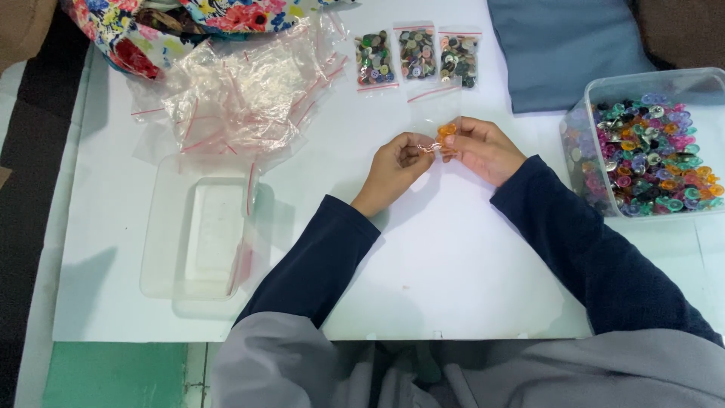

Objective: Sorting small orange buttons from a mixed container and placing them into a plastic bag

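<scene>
Plastic comes first at your far left: a clear rectangular lid (198, 240) lies flat on the white surface (445, 279), with a loose heap of empty clear zip bags (242, 94), red-striped at their mouths, just beyond it and spilling onto its far edge. Flowered cloth (189, 23) sits behind that heap at the surface's far edge.

Toward the middle, your left hand (396, 162) pinches the near edge of a small clear bag (436, 121) at its mouth. Your right hand (483, 147) meets it there, fingertips closed on an orange button (447, 131) at the bag's opening. Both hands are together and clamped on the bag, which lies stretched away from you on the surface. Whether other buttons are already inside it is too small to tell.

Beyond the hands, three filled bags of mixed buttons (418, 57) lie side by side in a row.

Further right, folded blue cloth (563, 49) rests at the far edge, and a clear tub (642, 143) heaped with multicoloured buttons stands beside your right forearm.
</scene>
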